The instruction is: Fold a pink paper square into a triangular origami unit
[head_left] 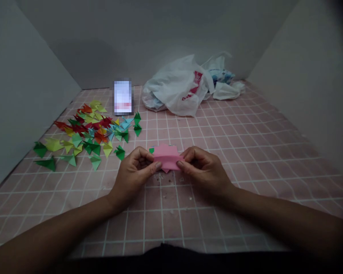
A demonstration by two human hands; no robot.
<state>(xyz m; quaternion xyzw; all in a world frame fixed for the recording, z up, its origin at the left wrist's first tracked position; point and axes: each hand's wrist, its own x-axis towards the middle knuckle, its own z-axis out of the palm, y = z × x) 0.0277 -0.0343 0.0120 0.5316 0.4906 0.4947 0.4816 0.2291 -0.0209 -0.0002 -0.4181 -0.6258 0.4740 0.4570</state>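
Between my two hands is a piece of pink origami paper (168,161), partly folded, with a crease running across it and a small point showing at its lower edge. My left hand (137,167) pinches its left end between thumb and fingers. The right end is pinched by my right hand (202,167) in the same way. Just behind it lie more pink paper (165,149) and a bit of green paper (151,150), mostly hidden by the held piece.
Many folded paper pieces (93,146) in red, orange, yellow, green and blue lie at the left. A lit phone (122,97) stands behind them. White plastic bags (177,85) sit at the back. Small scraps dot the pink checked cloth (154,224). Walls (103,45) enclose the back and sides.
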